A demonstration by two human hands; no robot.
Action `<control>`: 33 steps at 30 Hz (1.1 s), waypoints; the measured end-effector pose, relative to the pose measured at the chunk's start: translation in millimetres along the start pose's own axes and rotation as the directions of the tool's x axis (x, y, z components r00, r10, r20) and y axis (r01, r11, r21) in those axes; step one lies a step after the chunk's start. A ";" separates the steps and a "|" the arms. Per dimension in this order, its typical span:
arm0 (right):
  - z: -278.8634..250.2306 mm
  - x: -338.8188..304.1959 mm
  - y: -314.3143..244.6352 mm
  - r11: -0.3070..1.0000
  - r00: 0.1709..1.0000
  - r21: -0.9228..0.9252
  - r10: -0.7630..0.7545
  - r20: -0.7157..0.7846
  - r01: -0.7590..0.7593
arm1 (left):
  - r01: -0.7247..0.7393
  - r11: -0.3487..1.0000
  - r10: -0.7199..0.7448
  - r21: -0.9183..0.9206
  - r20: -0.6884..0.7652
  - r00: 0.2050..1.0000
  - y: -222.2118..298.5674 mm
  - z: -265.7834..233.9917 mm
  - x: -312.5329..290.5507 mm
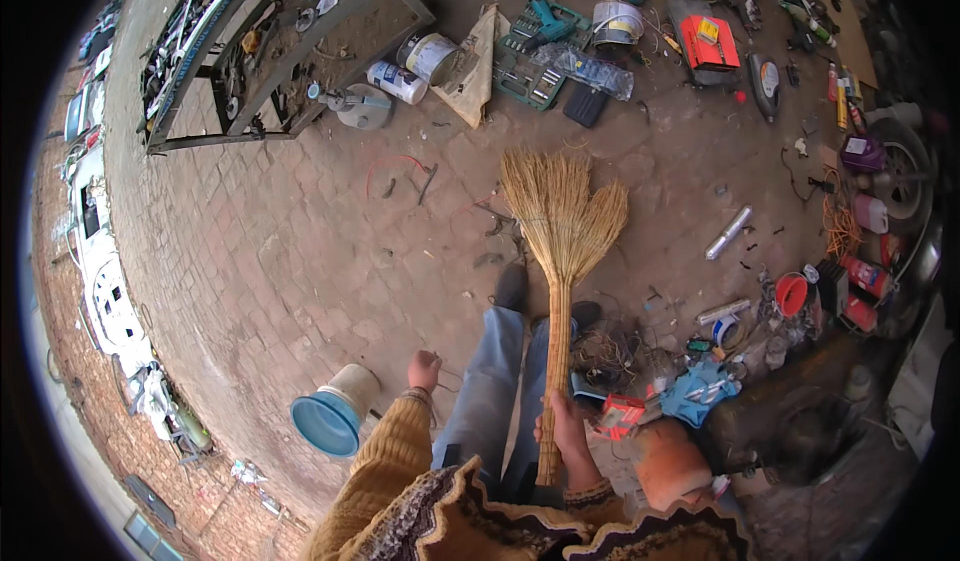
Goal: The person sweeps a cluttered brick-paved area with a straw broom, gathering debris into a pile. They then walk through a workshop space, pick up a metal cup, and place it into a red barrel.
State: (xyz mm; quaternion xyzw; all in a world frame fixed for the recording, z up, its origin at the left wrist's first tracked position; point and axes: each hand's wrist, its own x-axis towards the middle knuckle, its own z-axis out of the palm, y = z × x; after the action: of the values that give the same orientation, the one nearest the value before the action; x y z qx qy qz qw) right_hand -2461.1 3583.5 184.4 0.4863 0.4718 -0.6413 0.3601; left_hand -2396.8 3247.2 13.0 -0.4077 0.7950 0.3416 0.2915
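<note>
A straw broom (560,306) stands out in front of the person, its handle toward the body and its bristles fanned away over the paved floor (270,251); whether the tips touch the ground cannot be told. The right hand (568,431) grips the lower handle, fingers wrapped around it. The left hand (424,371) is well apart from the broom, its fingers curled; whether they close on anything cannot be told. Left of that hand, a blue basin (327,424) sits against a pale bucket (354,389). A dark shoe (512,286) shows just beside the broom's neck. To the right lie a silvery tube (729,233), a red cup-shaped container (791,294) and a crumpled blue item (700,391). Beyond the bristles are an opened green tool case (530,81), a teal drill (545,19) and a metal frame (222,143).
</note>
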 end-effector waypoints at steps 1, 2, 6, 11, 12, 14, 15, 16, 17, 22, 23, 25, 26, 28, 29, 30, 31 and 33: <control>0.9 -7.6 -6.9 0.999 0.999 0.026 0.040 -0.014 -0.040 | -0.079 0.997 0.078 -0.014 -0.028 0.997 -2.1 0.2 -0.9; 3.9 5.1 -22.7 0.993 0.994 0.043 0.113 -0.014 -0.112 | -0.093 0.996 0.093 0.001 -0.038 0.995 -2.3 1.4 -1.0; 43.0 94.3 -89.9 0.938 0.999 0.344 0.053 -0.006 -0.048 | -0.063 0.998 0.063 0.004 -0.010 0.998 1.5 7.3 -6.4; 46.8 117.9 -86.6 0.999 0.995 0.025 -0.026 -0.099 0.028 | -0.050 0.999 0.050 -0.015 0.000 0.999 5.5 6.5 -15.4; 35.0 103.5 -75.8 1.000 0.994 0.017 -0.019 -0.110 0.021 | -0.055 0.998 0.055 -0.009 -0.006 0.998 4.0 5.5 -16.6; -2.7 65.9 -56.3 0.998 0.996 -0.009 0.065 -0.061 -0.065 | -0.060 0.998 0.060 0.024 0.003 0.998 -0.8 2.9 -16.8; -15.6 44.0 -45.3 0.997 0.997 0.019 0.076 -0.015 -0.076 | -0.022 0.999 0.021 0.046 0.018 1.000 -3.1 2.7 -14.9; -24.2 26.4 -37.3 0.991 0.990 0.034 0.130 -0.050 -0.129 | -0.039 0.999 0.039 0.008 -0.001 0.999 -6.1 3.1 -15.2; -29.2 16.0 -32.7 0.991 0.993 0.070 0.113 -0.016 -0.111 | -0.020 0.999 0.020 -0.032 0.001 1.000 -8.2 3.9 -13.7; -16.3 61.0 -56.0 0.979 0.991 0.164 0.127 -0.033 -0.120 | 0.046 0.997 -0.047 -0.059 -0.014 0.999 2.8 12.1 -13.9; -12.3 75.9 -60.3 0.978 0.996 0.186 0.094 -0.010 -0.090 | 0.063 0.992 -0.064 -0.111 -0.005 0.998 11.9 13.7 -14.5; 0.3 94.0 -55.4 0.963 0.973 0.138 0.229 0.028 -0.230 | 0.131 0.910 -0.125 -0.394 0.042 0.991 37.0 14.8 -16.9; 4.1 96.7 -48.8 0.954 0.958 0.094 0.284 0.031 -0.285 | 0.169 0.831 -0.151 -0.529 0.078 0.985 53.5 13.4 -16.8; 4.3 72.6 -20.5 0.944 0.941 0.046 0.322 0.109 -0.328 | 0.251 0.620 -0.140 -0.743 0.210 0.968 88.8 7.0 -15.4; 2.4 50.5 -2.8 0.934 0.926 0.019 0.353 0.132 -0.358 | 0.265 0.498 -0.065 -0.826 0.269 0.961 104.8 2.4 -17.6; -1.8 33.7 9.0 0.939 0.929 -0.055 0.344 0.134 -0.340 | 0.279 0.433 0.011 -0.857 0.314 0.949 121.7 -1.6 -19.6; -5.2 15.7 20.8 0.933 0.919 -0.047 0.360 0.164 -0.357 | 0.285 0.361 0.110 -0.888 0.344 0.933 140.7 -6.3 -16.7; -8.6 -7.8 37.2 0.915 0.903 -0.075 0.403 0.146 -0.396 | 0.305 0.321 0.174 -0.897 0.373 0.911 171.7 -14.2 -17.5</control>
State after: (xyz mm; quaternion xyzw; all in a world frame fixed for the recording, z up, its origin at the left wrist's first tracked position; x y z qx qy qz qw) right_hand -2422.3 3580.8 181.8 0.5122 0.3460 -0.5798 0.5308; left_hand -2536.2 3318.5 86.9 -0.4526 0.3491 0.8027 0.1703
